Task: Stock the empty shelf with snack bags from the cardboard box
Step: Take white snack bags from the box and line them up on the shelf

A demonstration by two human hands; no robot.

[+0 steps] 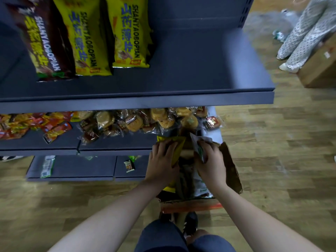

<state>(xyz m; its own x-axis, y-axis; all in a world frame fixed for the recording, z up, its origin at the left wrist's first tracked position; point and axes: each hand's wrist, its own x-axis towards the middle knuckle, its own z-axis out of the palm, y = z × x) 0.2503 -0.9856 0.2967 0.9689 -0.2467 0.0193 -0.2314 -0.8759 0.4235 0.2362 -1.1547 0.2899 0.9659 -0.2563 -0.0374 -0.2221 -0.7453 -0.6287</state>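
Beside dark shelving [163, 84], left hand [161, 160] grips a yellow snack bag [177, 148], right hand [211, 160] a white bag [197, 142], over the cardboard box [231, 168]

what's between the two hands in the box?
Head view: between the left hand, gripping a yellow snack bag, and the right hand, gripping a white-green bag, only the cardboard box interior shows, with more dark, blurred bags.

A: Floor [272, 160]?
B: Wood-look planks, mixed brown and tan tones.
A: Furniture?
B: Dark blue-grey metal shelving unit [200, 99], several tiers, slotted upright at its back right. Second cardboard carton [320, 66] on the floor, far right, a bystander's patterned trouser legs [305, 33] just beside it.
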